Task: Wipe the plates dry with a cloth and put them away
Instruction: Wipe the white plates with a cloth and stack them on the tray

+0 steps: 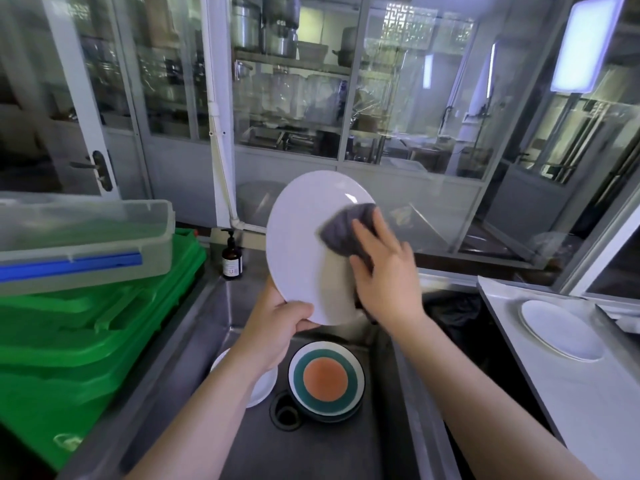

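Holding a large white plate (304, 244) tilted nearly upright above a steel sink (221, 306), the left hand (277, 327) grips the plate's lower rim at about 7 o'clock, thumb curled over the front face and the other fingers hidden behind. The right hand (384, 271) presses a dark grey cloth (349, 230) flat against the plate's face at about 3 o'clock; its fingers lie fairly straight over the bunched cloth, and part of the cloth hangs below the palm. That hand is blurred.

Down in the sink basin, at 6 o'clock from the held plate, lies a striped plate (325, 377) with an orange centre, a teal ring and a pale rim, resting on darker dishes beside the drain (285, 414). At 9 o'clock from it a small white plate (263, 386) shows partly under the left forearm.

On the white worktop (554, 393) at 3 o'clock lies another white plate (561, 329), flat and well apart from the sink.

At 9 o'clock stand stacked green crates (86, 334) with a clear lidded box (86, 237) on top. A brown pump bottle (232, 258) stands at the sink's far rim, just left of the held plate.
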{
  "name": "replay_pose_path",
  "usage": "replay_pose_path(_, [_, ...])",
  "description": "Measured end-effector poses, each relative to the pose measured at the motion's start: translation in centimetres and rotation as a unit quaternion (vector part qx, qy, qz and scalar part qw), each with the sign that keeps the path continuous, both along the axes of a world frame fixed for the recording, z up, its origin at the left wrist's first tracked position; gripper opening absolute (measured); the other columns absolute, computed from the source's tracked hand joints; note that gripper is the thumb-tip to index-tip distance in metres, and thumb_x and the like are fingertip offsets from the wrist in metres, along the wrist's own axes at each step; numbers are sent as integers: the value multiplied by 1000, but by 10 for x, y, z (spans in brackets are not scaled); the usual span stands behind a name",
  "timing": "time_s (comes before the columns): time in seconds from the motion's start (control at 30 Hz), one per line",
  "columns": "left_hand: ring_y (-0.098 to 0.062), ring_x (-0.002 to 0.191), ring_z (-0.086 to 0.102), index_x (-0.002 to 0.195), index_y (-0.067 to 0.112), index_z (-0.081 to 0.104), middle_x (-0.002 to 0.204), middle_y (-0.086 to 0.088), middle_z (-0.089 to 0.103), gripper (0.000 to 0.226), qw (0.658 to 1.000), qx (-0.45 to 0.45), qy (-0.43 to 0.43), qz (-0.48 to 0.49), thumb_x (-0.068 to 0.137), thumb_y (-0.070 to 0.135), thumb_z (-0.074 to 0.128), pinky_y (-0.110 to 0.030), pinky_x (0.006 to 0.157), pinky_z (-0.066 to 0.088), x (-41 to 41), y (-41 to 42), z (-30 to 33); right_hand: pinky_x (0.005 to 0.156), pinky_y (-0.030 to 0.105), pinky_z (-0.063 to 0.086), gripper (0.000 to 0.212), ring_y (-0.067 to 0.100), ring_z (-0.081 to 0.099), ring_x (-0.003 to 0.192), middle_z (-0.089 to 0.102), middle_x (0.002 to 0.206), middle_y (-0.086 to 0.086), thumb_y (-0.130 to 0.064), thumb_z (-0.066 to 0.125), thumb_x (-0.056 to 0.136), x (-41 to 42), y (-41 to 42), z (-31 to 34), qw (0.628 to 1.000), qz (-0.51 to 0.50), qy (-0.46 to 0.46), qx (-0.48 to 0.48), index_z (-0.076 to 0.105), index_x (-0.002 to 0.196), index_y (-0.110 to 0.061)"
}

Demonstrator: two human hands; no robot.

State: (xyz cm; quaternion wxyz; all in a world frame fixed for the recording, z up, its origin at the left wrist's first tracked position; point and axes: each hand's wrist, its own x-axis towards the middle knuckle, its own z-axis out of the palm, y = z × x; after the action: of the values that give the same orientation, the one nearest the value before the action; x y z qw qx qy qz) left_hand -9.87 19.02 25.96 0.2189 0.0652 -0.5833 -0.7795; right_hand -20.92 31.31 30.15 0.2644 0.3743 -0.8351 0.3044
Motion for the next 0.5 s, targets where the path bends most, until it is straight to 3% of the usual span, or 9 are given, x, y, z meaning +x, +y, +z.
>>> replay_pose_path(0.1, [-19,79,71,110,10,59,86,-5,75,47,1000,-11,-1,8,80,-23,44,-29,60,56,-1,-1,-1,86,40,48,52,39,55,101,40,151,1,-18,63,80,34,-10,-13,988,149,33,17,58,132,-24])
replay_pose_path(0.2, [-23,82,70,107,10,61,90,-11,74,49,1000,-24,-3,15,83,-26,37,-33,64,57,-1,-1,2,93,34,42,50,37,55,108,42,148,-2,-20,62,80,37,-17,-7,982,190,17,2,60,130,-23])
replay_pose_path(0.3, [-18,88,66,109,12,56,93,-7,70,50,999,-34,-3,10,75,-23,43,-40,78,57,-3,1,5,96,36,39,49,39,53,112,33,147,-9,-17,62,82,22,-22,12,984,174,43,-11,59,130,-22])
replay_pose_path(0.37, [-18,95,65,115,12,54,98,-4,70,55,999,-33,-8,0,66,-12,49,-34,81,55,-2,4,6,97,34,37,48,39,52,114,35,150,-4,-16,63,84,10,-24,24,989,138,54,-23,58,132,-23])
replay_pose_path(0.5, [-33,112,61,128,9,47,121,-16,63,65,1000,-15,-14,4,65,-3,51,-45,86,53,2,3,6,91,35,40,48,38,50,108,34,154,1,-16,62,89,-17,-16,40,998,37,49,-27,55,134,-27])
